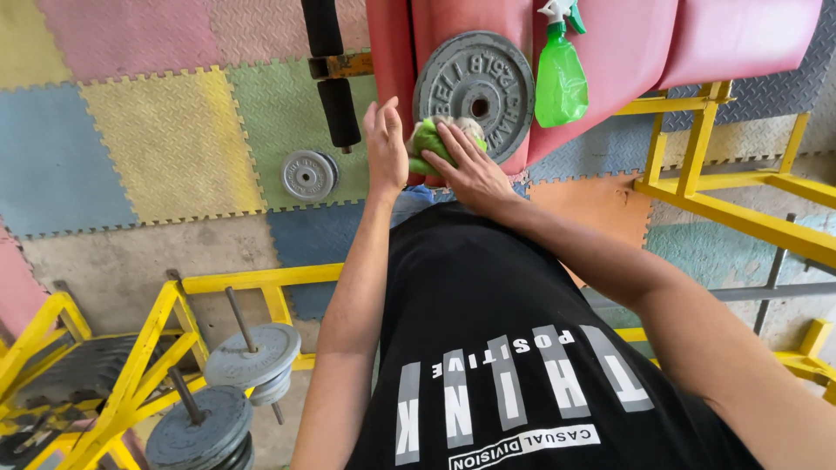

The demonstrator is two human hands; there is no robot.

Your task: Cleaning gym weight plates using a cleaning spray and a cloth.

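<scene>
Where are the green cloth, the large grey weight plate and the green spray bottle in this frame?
green cloth (426, 139), head view, on the bunched fabric left of the fingers.
large grey weight plate (496, 74), head view, on its flat face right of the hole.
green spray bottle (560, 83), head view, on its body.

Matt grey cast-metal weight plate (475, 91), soft green cloth (428, 139), glossy translucent plastic spray bottle (558, 74), textured foam mats (165, 139).

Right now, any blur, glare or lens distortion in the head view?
Head view: soft, even daylight with no hard shadows or glare; the grey weight plate, green cloth and both hands, left and right, are sharp; the wide lens bends the yellow rack near the edges.
</scene>
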